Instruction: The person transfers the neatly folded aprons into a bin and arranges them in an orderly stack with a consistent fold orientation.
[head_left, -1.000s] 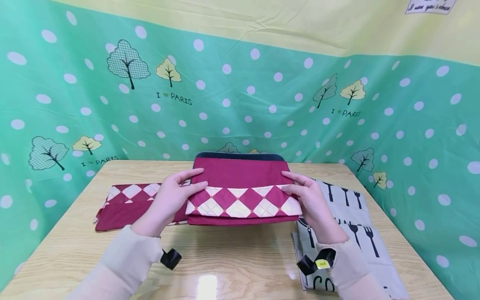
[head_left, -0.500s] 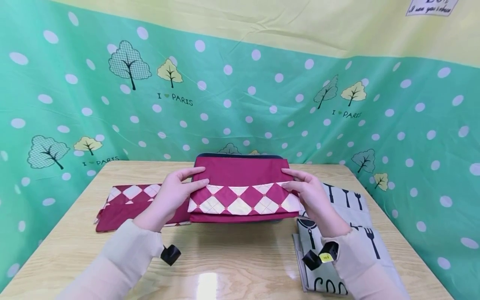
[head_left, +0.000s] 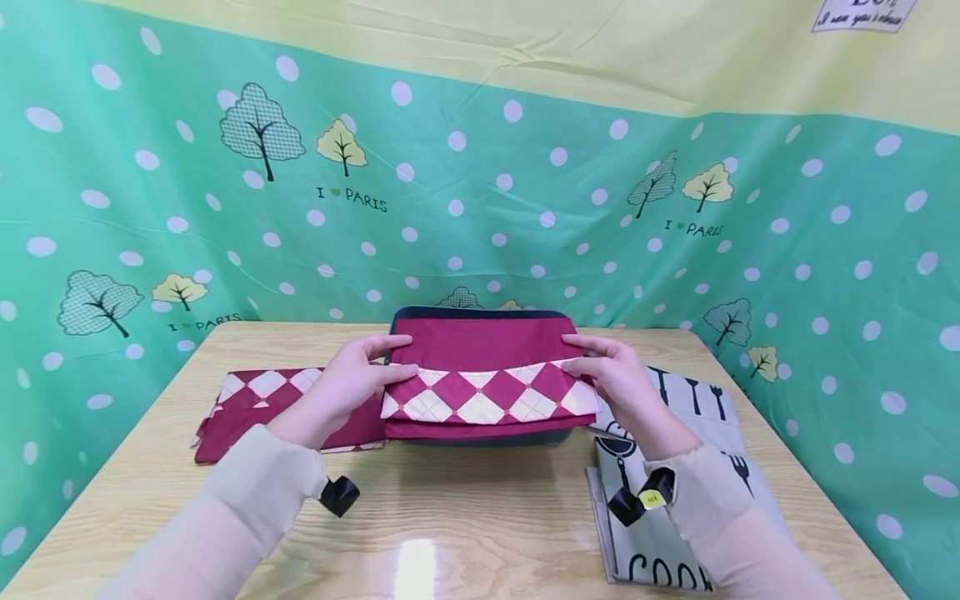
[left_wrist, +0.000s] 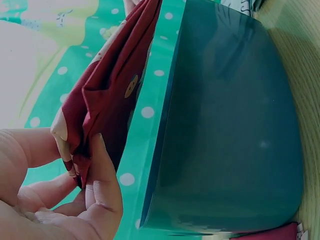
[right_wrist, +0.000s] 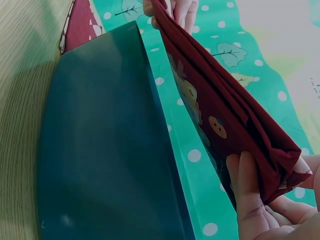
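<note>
A folded maroon cloth (head_left: 480,346) with a white-and-maroon argyle band is held between both hands. My left hand (head_left: 348,379) pinches its left edge, and my right hand (head_left: 618,379) pinches the right one. In the left wrist view, thumb and fingers clamp the layered folds of the cloth (left_wrist: 112,95). The right wrist view shows a printed button and cartoon figure on the underside of the cloth (right_wrist: 217,110). Directly beneath it stands a dark blue-green bin (left_wrist: 230,120), its far rim showing past the cloth. The inside of the bin is hidden.
Another folded maroon argyle cloth (head_left: 247,425) lies on the wooden table (head_left: 480,508) at the left. Folded grey cloths (head_left: 645,542) printed with utensils and "COOK" lie at the right. A green dotted curtain (head_left: 480,183) hangs behind the table.
The held cloth has shifted slightly away from me and over the bin, both hands moving with it. More of the bin's lower front shows below the cloth. The cloths on the table stay put.
</note>
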